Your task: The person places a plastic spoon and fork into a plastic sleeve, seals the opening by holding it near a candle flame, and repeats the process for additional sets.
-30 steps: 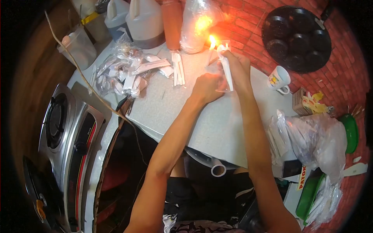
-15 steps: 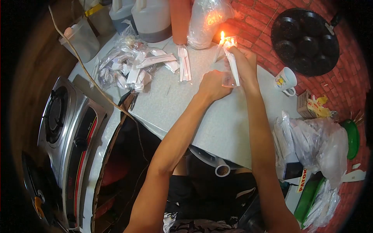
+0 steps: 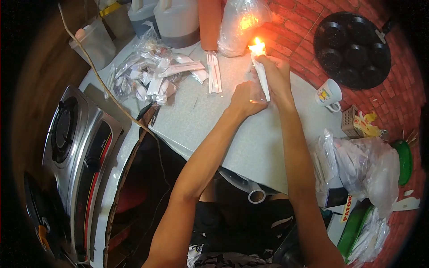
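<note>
A: Entry, head view. Your right hand (image 3: 277, 73) pinches the top of a narrow clear plastic sleeve with white plastic cutlery inside (image 3: 260, 82), its upper end held right at the small candle flame (image 3: 257, 43) at the far edge of the pale grey table (image 3: 250, 143).

B: And your left hand (image 3: 243, 99)?

A: Closed on the lower end of the same sleeve, just above the table. You seem to hold it at both ends so the open mouth stays taut and steady at the flame, probably to melt it shut. That is a judgement.

B: Why so far from you?

A: The flame stands beside a knotted clear plastic bag (image 3: 239, 24), so your arms stretch well out; fingers sit close to the heat.

B: Surroundings?

A: Loose white plastic forks (image 3: 213, 76) lie left of your hands, and beyond them a heap of clear-wrapped white cutlery packets (image 3: 152, 76), within reach as stock or finished pieces; I cannot tell which. A white printed mug (image 3: 328, 94) sits to the right, a steel gas stove (image 3: 76, 147) well apart at left.
</note>
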Motion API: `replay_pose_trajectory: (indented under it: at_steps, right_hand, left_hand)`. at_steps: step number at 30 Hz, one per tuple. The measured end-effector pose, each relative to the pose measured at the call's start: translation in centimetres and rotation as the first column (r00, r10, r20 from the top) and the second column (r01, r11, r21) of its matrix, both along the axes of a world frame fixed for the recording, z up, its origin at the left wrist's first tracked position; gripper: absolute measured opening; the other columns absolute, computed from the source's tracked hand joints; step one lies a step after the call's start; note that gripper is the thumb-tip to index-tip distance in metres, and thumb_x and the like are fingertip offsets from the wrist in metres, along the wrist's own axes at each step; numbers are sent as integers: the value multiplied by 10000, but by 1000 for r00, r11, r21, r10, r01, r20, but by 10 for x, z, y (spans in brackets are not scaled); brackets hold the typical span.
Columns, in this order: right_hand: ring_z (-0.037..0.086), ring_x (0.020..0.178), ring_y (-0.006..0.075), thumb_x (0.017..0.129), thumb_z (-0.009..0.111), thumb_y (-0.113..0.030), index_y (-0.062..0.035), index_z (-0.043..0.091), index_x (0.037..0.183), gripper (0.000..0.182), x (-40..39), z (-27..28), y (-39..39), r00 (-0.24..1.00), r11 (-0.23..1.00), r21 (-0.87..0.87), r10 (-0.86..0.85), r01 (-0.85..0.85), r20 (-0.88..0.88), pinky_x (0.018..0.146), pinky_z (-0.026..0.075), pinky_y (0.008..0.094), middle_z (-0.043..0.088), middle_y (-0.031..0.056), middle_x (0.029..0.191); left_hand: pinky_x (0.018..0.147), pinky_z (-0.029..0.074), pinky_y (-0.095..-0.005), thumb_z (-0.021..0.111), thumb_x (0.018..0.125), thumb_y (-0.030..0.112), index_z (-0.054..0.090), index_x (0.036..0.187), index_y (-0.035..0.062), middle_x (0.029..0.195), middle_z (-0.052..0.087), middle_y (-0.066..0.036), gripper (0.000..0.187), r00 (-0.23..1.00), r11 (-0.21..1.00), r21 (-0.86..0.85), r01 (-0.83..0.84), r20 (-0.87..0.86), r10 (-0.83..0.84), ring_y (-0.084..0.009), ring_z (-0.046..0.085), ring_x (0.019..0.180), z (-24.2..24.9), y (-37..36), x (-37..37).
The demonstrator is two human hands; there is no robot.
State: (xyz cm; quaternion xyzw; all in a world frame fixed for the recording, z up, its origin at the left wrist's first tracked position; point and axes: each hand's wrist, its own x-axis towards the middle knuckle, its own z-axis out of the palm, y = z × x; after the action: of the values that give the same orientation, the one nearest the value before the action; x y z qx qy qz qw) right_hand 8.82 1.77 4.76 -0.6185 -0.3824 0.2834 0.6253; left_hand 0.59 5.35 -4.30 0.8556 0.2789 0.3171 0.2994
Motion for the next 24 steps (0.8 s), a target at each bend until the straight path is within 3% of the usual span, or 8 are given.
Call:
replay_pose_trajectory:
  at_steps: [5,10,16,19,22,24]
  right_hand:
    - [601,570,106,922,696,-256,-16,691,828,258,-3,-1,3,999,1000,17,22,-21,-36,516,489,261,665,66,713]
    - [612,576,110,909,710,-276,-17,691,832,270,-8,2,4,998,999,-27,35,-37,-57,537,497,253,669,68,712]
    - [617,578,106,903,714,-298,-17,693,842,288,-14,5,4,995,998,-33,43,-46,-90,538,493,249,669,62,705]
    - [605,571,102,903,709,-297,-22,699,845,281,-9,5,5,994,999,-26,37,-40,-99,531,476,247,667,56,704]
    - [591,565,100,901,707,-295,-34,705,843,267,-5,6,4,995,999,-24,18,-21,-101,526,457,248,661,47,700]
    - [584,566,98,899,706,-294,-42,707,840,258,-2,9,2,993,1000,-17,17,-19,-113,525,450,252,657,41,698]
  left_hand:
    - [672,556,-514,702,753,241,705,786,11,730,696,-234,232,999,999,-18,43,16,-42,-432,691,693,-2,1,-1]
    - [746,571,-506,749,773,323,706,985,40,858,735,-222,356,997,998,-57,35,66,-32,-426,711,796,4,-2,-3]
    - [764,567,-515,743,792,348,675,1078,34,890,738,-227,430,998,994,-90,64,19,-62,-432,711,829,13,-4,-8]
    - [718,573,-491,643,868,291,704,972,50,856,731,-206,270,998,997,-68,38,62,-34,-393,724,808,9,-4,-5]
    - [724,572,-488,647,866,290,718,936,57,831,727,-213,253,996,999,-35,-4,-87,0,-407,715,798,12,-4,-4]
    - [717,567,-511,678,831,303,732,928,47,794,717,-223,279,998,1000,-9,26,-57,-26,-421,704,749,7,-2,-5]
